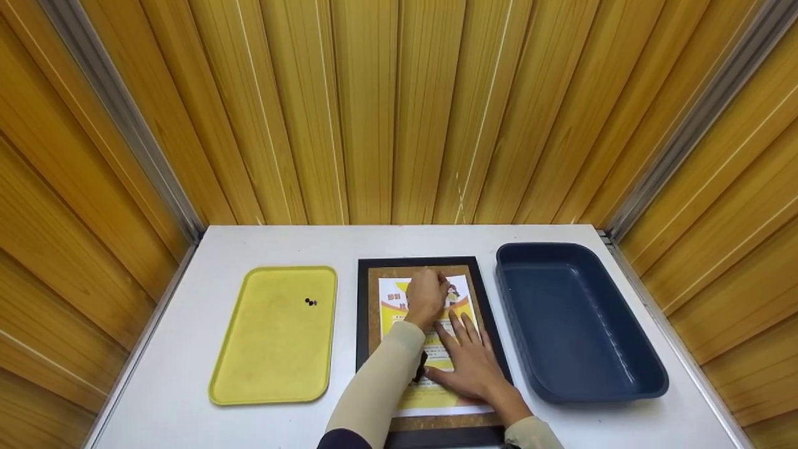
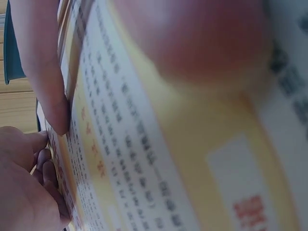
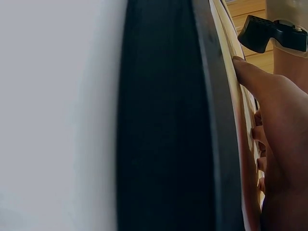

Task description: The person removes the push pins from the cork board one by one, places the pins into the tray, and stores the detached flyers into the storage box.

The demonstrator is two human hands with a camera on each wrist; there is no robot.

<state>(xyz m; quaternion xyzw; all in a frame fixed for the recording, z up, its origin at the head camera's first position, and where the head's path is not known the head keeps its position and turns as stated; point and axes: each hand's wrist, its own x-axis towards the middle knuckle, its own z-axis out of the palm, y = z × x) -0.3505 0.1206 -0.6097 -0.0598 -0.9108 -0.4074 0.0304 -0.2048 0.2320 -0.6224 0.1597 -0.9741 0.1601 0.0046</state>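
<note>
A printed sheet of paper [image 1: 449, 399] with yellow bands, text and drawings lies on a brown board [image 1: 411, 424] in a black frame [image 1: 365, 324]. My left hand [image 1: 427, 296] is at the sheet's upper part, its fingers curled close to the paper; I cannot tell what is between the fingertips. My right hand [image 1: 469, 365] rests flat on the sheet just below, fingers spread. The right thumb [image 2: 192, 38] and a right finger [image 2: 43, 72] loom large in the left wrist view, with the left hand [image 2: 24, 180] beyond them.
A yellow tray [image 1: 274, 349] with several tiny black pieces [image 1: 311, 302] lies left of the frame. To the right stands a deep dark blue basin [image 1: 567, 318]. Wood-patterned walls [image 1: 399, 112] enclose the back and sides of the white table [image 1: 168, 374]. A black camera [image 1: 421, 368] is on my left wrist.
</note>
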